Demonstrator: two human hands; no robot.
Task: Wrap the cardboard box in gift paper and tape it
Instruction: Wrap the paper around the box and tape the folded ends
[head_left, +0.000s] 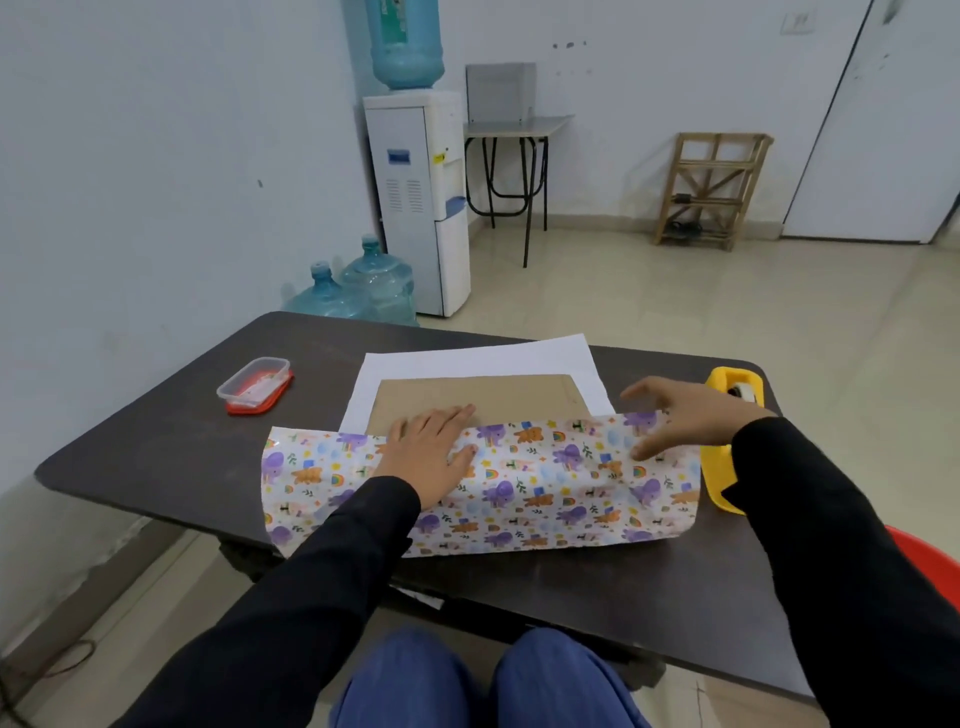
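The flat box (478, 397) lies on the table (156, 457), with the gift paper (545, 493) folded over its near half. My left hand (431, 452) presses the flap flat, fingers straight. My right hand (685, 415) hovers at the flap's far right corner, fingers spread, holding nothing. The sheet looks thin and glossy — slippery, quick to crease — so I'd pinch it along the edge.

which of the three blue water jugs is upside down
The top jug, sitting neck down in the white dispenser. The left floor jug and the right floor jug stand upright beside it, caps up.
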